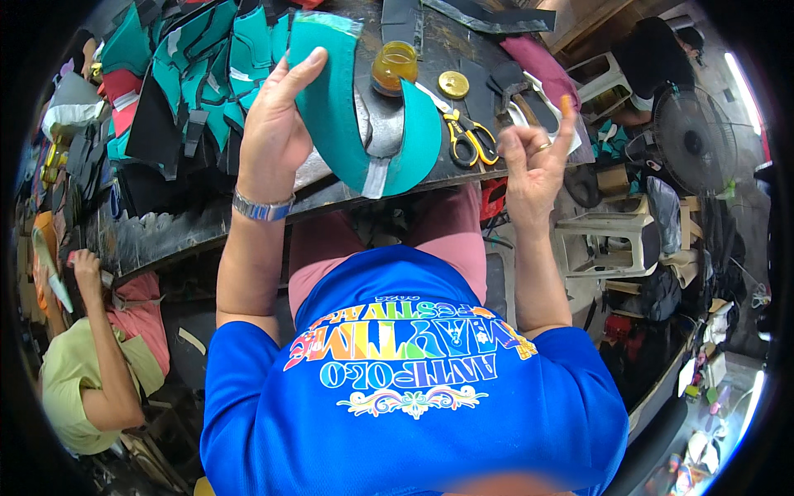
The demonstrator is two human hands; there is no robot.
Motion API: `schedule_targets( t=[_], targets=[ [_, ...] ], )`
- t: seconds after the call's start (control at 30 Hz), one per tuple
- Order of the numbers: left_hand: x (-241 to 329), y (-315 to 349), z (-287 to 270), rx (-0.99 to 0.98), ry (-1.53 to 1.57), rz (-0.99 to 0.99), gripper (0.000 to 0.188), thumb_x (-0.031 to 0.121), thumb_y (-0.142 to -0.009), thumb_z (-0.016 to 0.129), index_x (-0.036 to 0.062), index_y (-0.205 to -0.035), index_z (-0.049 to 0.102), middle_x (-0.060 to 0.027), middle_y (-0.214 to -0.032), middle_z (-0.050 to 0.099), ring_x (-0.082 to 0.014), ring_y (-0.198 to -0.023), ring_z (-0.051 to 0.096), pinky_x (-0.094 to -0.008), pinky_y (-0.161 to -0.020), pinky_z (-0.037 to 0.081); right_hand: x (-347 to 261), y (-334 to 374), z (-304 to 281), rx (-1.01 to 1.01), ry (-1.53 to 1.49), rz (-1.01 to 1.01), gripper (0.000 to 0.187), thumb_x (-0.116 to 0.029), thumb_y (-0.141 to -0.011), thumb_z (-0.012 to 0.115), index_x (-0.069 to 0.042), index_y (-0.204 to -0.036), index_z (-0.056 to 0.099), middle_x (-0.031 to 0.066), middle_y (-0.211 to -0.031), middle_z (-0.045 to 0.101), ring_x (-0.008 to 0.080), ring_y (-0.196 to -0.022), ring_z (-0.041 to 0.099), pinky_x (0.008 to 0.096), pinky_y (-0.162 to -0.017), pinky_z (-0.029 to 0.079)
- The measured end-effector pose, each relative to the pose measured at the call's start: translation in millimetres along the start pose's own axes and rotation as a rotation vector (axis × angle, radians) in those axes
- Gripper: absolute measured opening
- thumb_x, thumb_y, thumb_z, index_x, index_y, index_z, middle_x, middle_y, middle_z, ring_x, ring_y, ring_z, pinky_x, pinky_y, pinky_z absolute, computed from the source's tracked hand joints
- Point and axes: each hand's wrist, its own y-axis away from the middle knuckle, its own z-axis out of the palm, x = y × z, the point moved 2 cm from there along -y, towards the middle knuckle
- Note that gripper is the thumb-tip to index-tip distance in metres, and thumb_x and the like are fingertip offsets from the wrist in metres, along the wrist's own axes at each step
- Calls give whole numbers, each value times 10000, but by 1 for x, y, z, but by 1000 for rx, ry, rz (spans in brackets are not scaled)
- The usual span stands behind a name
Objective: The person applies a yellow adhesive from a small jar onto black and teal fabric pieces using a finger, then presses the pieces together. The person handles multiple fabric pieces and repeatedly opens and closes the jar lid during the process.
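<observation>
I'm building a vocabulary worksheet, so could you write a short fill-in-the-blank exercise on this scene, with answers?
1. Only ____ hand, the left, grips the curved teal piece.
2. The right hand wears a ____ on one finger.
3. The scissors have black and ____ handles.
4. The person's shirt is mainly ____.

Missing words: one; ring; yellow; blue.

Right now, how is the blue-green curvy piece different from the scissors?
The blue-green piece is held in the left hand, while the scissors lie on the table. The blue-green piece is one wide, bent strip; the scissors have two handle loops. The blue-green piece looks bigger than the scissors. Its main colour is blue-green, but the scissors' handles are yellow and black. Both have curved edges.
</observation>
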Motion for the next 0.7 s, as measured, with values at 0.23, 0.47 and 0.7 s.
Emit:
schedule_targets(
  t=[0.23,0.47,0.7],
  targets=[
    [-53,16,35,124,124,58,253,167,-988,619,84,-1220,559,-51,-1120,676,-143,-992,665,-310,-862,559,4,44,26,-132,-515,355,946,-33,-957,601,-129,-1573,-110,159,-1207,605,178,-1044,624,297,-891,519],
    [-82,19,31,158,90,35,341,310,-1060,467,51,-1265,553,-74,-1155,654,-177,-1005,638,-354,-872,523,5,17,-7,106,-575,168,975,146,-863,595,-191,-1591,41,169,-1283,580,193,-1119,599,334,-977,482],
    [-42,30,-25,144,-204,245,431,353,-1066,463,54,-771,563,-90,-898,643,-143,-794,550,-316,-768,456,56,-51,-92,287,-338,-72,986,189,-810,613,-125,-1580,83,132,-1391,456,193,-1146,545,321,-976,463]
  ],
)
